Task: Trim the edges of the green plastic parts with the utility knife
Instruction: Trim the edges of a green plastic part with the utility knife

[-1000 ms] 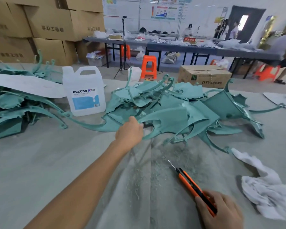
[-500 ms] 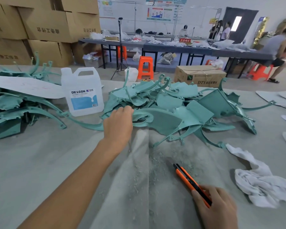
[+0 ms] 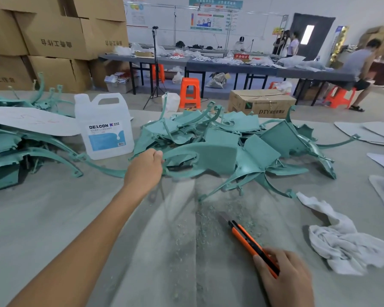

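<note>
Green plastic parts [image 3: 217, 142] heaped mid-table; left hand [image 3: 145, 168] grips curved edge of front part [image 3: 200, 157]. Right hand [image 3: 285, 279] clasps orange-black utility knife [image 3: 249, 242], blade out, resting on table.

The left grip [image 3: 144, 169] and its long forearm [image 3: 87, 235] are bare, as is the right grip [image 3: 286, 278].

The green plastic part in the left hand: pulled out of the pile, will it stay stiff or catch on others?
Probably fairly stiff: the green plastic part holds its curved panel shape where the left hand grips it. Its thin arms may flex. It likely snags, since the pile overlaps it with hooked ends.
</note>
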A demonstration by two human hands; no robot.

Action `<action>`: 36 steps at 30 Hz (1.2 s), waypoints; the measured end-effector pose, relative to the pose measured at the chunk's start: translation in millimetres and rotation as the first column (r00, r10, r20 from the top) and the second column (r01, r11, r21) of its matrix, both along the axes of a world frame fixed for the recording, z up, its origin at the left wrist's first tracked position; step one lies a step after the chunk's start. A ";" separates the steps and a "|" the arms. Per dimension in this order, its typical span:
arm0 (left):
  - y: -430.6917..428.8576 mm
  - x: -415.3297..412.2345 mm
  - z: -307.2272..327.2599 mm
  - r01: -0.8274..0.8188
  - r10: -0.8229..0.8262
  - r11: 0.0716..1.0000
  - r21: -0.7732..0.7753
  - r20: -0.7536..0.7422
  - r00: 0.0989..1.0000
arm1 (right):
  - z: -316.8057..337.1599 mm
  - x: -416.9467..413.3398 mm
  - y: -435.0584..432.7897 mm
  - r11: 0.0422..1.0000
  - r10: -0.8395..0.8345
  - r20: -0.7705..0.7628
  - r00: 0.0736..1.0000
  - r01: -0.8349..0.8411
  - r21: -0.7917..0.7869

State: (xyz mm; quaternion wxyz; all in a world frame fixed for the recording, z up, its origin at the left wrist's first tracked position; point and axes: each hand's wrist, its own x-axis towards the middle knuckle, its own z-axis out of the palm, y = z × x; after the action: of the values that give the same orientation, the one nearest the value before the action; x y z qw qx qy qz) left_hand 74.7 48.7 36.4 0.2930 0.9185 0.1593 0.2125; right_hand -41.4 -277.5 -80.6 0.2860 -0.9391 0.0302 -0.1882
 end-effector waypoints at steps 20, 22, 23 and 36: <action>76.3 -76.8 29.5 0.381 -0.398 0.909 -0.167 -0.082 0.914 | -10.1 1.0 -5.9 0.995 -0.096 0.156 0.983 0.101 -0.025; 87.7 -85.6 29.6 0.415 -0.462 0.871 -0.262 -0.152 0.874 | -11.5 0.7 -6.7 0.990 -0.144 0.127 0.981 0.141 0.028; 92.5 -89.6 27.0 0.440 -0.511 0.846 -0.301 -0.225 0.830 | -12.6 0.8 -7.4 0.990 -0.141 0.121 0.983 0.138 0.035; 26.7 -99.7 -55.2 0.298 -0.409 0.901 -0.316 -0.387 0.826 | -3.5 -8.7 -3.0 0.936 -0.128 0.025 0.991 0.112 0.334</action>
State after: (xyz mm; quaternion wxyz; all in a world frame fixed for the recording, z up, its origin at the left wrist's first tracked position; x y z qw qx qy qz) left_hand -25.0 75.3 -18.8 0.3930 0.9130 0.0724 -0.0822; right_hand -50.1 -280.5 -84.1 0.4287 -0.8692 0.1122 -0.2195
